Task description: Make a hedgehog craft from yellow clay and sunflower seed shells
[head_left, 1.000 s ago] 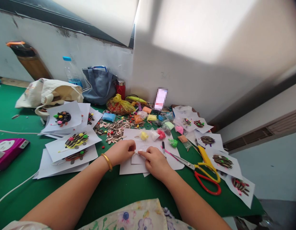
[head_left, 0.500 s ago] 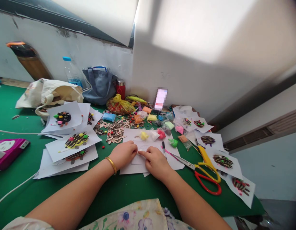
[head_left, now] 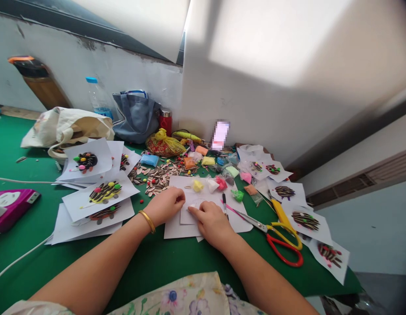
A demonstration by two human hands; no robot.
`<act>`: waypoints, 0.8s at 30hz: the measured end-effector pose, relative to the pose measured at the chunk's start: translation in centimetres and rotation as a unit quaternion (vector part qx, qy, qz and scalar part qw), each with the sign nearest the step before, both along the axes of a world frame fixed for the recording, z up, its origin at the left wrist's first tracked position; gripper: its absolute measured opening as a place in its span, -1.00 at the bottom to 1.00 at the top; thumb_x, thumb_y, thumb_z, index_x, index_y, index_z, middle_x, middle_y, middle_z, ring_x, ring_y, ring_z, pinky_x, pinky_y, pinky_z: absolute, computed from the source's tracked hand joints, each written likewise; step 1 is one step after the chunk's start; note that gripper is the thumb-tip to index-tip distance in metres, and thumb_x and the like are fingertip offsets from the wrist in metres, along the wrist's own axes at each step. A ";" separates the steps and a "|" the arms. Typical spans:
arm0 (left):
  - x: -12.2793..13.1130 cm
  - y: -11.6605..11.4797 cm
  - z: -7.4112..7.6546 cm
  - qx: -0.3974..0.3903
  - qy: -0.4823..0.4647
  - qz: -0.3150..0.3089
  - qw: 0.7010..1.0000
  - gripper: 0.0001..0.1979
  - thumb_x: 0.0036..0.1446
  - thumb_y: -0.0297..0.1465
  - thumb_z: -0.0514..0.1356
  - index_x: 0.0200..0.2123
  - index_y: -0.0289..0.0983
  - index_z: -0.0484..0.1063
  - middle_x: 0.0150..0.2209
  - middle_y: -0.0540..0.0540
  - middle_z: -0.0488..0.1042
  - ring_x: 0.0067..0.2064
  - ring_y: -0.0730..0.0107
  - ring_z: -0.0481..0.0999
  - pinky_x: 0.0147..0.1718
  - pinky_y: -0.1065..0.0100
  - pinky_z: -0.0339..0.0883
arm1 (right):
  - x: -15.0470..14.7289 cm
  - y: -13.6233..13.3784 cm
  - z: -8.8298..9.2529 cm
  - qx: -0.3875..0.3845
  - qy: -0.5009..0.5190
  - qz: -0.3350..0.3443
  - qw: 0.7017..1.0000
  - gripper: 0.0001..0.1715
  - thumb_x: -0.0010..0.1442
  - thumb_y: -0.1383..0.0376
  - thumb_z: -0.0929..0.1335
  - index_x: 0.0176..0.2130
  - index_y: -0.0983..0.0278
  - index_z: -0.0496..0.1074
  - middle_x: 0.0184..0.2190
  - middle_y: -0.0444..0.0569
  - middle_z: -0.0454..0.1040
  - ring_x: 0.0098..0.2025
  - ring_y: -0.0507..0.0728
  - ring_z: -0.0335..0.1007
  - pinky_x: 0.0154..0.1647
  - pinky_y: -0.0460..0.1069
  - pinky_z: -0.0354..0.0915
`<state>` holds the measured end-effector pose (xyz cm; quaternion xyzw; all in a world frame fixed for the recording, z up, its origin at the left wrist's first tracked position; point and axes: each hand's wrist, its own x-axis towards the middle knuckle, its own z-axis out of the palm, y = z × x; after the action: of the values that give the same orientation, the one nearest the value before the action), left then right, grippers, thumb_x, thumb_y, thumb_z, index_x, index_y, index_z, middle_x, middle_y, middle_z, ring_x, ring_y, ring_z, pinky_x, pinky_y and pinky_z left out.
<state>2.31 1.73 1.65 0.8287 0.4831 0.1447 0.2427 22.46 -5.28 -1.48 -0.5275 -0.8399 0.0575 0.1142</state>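
My left hand (head_left: 166,204), with a gold bangle on its wrist, hovers over the left edge of the white paper (head_left: 176,232). Its fingers are curled together in a pinch, and whatever they hold, if anything, is hidden. My right hand (head_left: 214,222) rests on a smaller white sheet (head_left: 187,218) on top. Its index finger stretches out and presses down on the sheet, with the thumb apart from it. Faint drawn lines show beyond that fingertip. Yellow clay (head_left: 198,186), white clay (head_left: 212,185) and red clay (head_left: 221,183) lie at the paper's far side.
A black pen (head_left: 224,202) and large scissors (head_left: 266,228) lie right of my right hand. Sunflower seeds (head_left: 158,177) are heaped beyond my left hand. Papers with seed-and-clay pictures (head_left: 106,192) are stacked left; more (head_left: 306,221) line the right edge. A phone (head_left: 220,134) leans on the wall.
My left hand has lifted away from the right fingertip, moving left and slightly back. My right hand has stayed almost in place, its index finger on the sheet.
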 end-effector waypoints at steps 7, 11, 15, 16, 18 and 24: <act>0.2 0.0 0.0 0.003 -0.033 0.041 0.999 -0.85 0.14 -0.37 0.08 -0.37 -0.24 0.44 -0.31 -0.09 0.51 -0.26 0.25 0.47 -0.30 0.32 0.26 | -0.1 -0.1 0.0 0.007 0.023 0.015 1.000 -0.28 0.12 0.50 0.28 0.23 0.08 0.27 -0.21 -0.02 0.33 -0.19 0.14 0.20 -0.14 0.00 0.14; 0.3 0.0 -0.4 0.014 -0.046 0.042 0.998 -0.86 0.13 -0.37 0.09 -0.37 -0.24 0.44 -0.32 -0.08 0.51 -0.26 0.25 0.47 -0.30 0.33 0.26 | -0.5 -0.1 0.0 0.007 -0.010 0.014 1.000 -0.35 0.12 0.46 0.30 0.16 0.04 0.34 -0.24 -0.03 0.33 -0.19 0.16 0.19 -0.16 0.01 0.14; 0.3 0.2 -0.8 0.008 -0.070 0.037 0.997 -0.86 0.12 -0.38 0.09 -0.39 -0.24 0.43 -0.34 -0.07 0.50 -0.28 0.27 0.46 -0.31 0.33 0.25 | -0.3 0.1 0.0 -0.005 0.034 0.013 0.999 -0.36 0.13 0.48 0.28 0.17 0.10 0.33 -0.21 -0.02 0.34 -0.16 0.15 0.23 -0.11 0.02 0.19; 0.3 0.2 -0.9 0.005 -0.076 0.039 0.996 -0.86 0.12 -0.38 0.09 -0.40 -0.24 0.43 -0.35 -0.07 0.50 -0.29 0.28 0.45 -0.31 0.33 0.25 | -0.1 0.1 -0.1 -0.007 0.055 0.012 0.998 -0.35 0.14 0.49 0.26 0.19 0.13 0.31 -0.20 -0.01 0.35 -0.15 0.15 0.24 -0.10 0.01 0.20; 0.3 0.3 -1.1 -0.001 -0.088 0.047 0.995 -0.87 0.12 -0.38 0.09 -0.40 -0.24 0.42 -0.36 -0.06 0.49 -0.30 0.29 0.45 -0.33 0.34 0.25 | 0.2 0.2 -0.1 -0.009 0.087 0.009 0.996 -0.34 0.15 0.50 0.24 0.21 0.21 0.27 -0.18 0.01 0.36 -0.13 0.14 0.25 -0.07 0.01 0.23; 0.4 0.3 -1.9 0.005 -0.116 0.062 0.991 -0.89 0.11 -0.40 0.10 -0.34 -0.25 0.43 -0.38 -0.04 0.48 -0.33 0.32 0.44 -0.33 0.34 0.26 | 0.3 0.2 -0.2 -0.005 0.063 0.033 0.997 -0.39 0.12 0.51 0.27 0.15 0.22 0.37 -0.19 0.03 0.37 -0.15 0.15 0.27 -0.09 0.01 0.25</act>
<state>2.68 2.01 -0.27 0.7760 0.5015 0.2570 0.2832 22.71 -5.10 -1.69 -0.4953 -0.8476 0.0992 0.1624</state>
